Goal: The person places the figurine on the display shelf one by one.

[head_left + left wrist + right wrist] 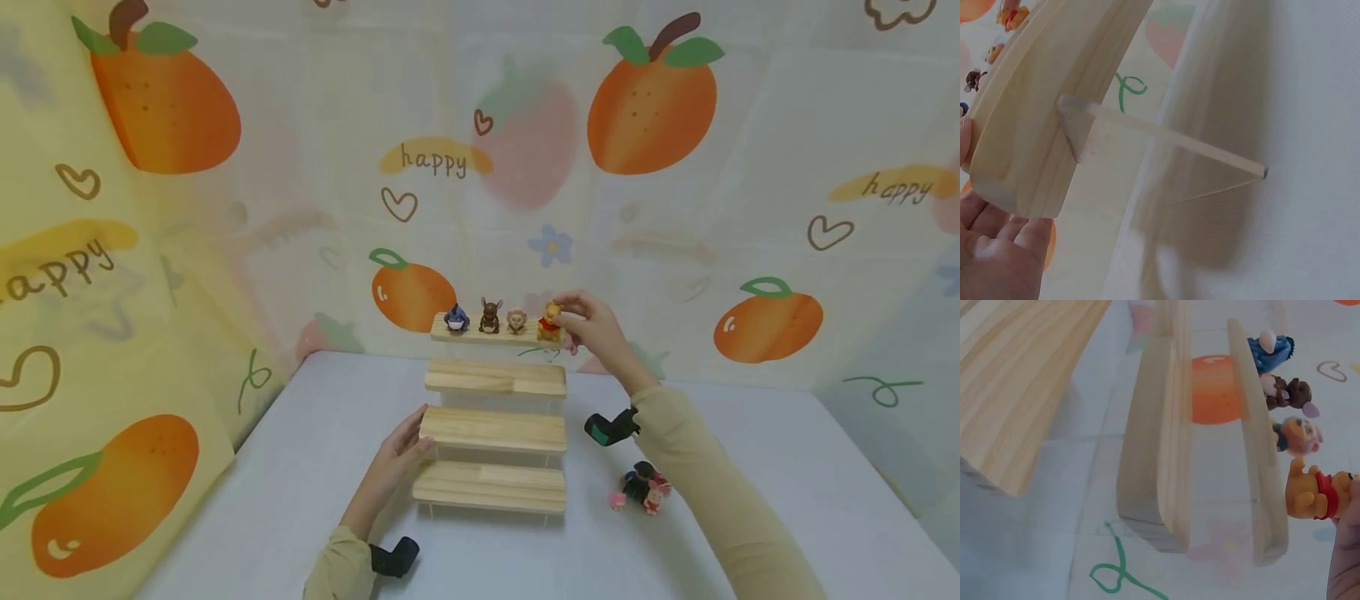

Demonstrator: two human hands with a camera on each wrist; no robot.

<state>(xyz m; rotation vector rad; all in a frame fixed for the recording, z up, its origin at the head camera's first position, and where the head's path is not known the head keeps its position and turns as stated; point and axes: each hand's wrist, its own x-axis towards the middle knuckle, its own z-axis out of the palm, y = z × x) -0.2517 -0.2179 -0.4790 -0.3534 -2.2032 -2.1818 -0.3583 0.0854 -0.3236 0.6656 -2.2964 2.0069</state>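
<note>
Right hand [595, 327] pinches bear [549, 327] upright at top shelf [495, 338]'s right end, beside pale-pink figure [516, 322]; left hand [392, 463] grips third shelf [492, 429]'s left end.

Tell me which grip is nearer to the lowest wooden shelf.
Left: the left grip holds the left end of the next shelf up, just above the lowest shelf. The right grip is farther, up at the top shelf, holding the yellow bear.

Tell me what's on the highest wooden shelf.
On the top shelf: a blue figure, a brown figure, a pinkish figure and, rightmost, a yellow bear gripped by the right hand, which partly hides it. The shelf under their bases is covered.
</note>
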